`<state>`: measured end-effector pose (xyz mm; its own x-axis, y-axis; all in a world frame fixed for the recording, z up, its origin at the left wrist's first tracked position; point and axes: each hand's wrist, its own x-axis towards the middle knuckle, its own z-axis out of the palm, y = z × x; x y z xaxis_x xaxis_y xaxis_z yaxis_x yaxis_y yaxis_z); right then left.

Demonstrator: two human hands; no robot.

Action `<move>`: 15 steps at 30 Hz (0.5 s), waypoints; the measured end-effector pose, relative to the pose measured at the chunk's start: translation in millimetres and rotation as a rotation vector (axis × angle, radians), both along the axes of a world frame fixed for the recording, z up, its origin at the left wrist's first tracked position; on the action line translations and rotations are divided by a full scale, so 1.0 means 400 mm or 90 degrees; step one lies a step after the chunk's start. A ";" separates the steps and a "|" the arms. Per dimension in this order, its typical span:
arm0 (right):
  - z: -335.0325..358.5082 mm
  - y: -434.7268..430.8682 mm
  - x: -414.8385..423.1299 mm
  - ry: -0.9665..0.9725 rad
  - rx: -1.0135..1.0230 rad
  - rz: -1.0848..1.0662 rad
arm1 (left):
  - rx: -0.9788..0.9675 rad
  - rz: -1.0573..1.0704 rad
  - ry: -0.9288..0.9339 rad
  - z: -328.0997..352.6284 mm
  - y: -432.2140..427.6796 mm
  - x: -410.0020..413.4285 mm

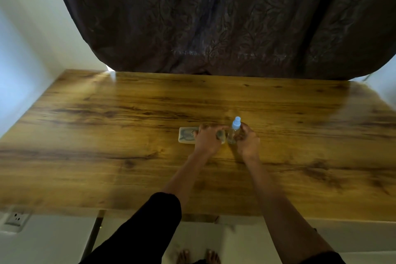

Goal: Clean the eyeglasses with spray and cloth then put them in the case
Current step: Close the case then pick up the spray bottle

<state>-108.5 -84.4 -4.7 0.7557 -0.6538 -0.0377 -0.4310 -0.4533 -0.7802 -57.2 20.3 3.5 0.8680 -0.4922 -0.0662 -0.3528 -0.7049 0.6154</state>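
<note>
On the desk (107,135) the left hand (206,138) clasps the flat case (187,134) while the right hand (246,141) grips the upright bottle (234,132) beside it.

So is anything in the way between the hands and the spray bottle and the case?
No, nothing visible is in the way. The right hand already grips the spray bottle, and the left hand lies right on the case. The two things stand side by side on the table.

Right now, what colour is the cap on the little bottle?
Light blue. The cap on the clear bottle shows best in the head view.
</note>
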 end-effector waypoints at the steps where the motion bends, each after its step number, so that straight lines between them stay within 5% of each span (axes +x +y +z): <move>1: 0.002 0.002 -0.001 -0.003 0.001 -0.002 | -0.004 0.006 -0.008 -0.003 0.004 0.000; 5: 0.008 0.005 -0.007 -0.002 0.007 -0.004 | -0.017 0.055 -0.068 -0.023 0.050 0.019; 10: 0.018 -0.001 -0.012 0.020 0.020 -0.009 | 0.229 -0.010 -0.133 -0.062 0.152 0.076; 15: 0.005 -0.004 -0.009 0.055 0.033 -0.008 | 0.272 -0.034 -0.138 -0.060 0.183 0.119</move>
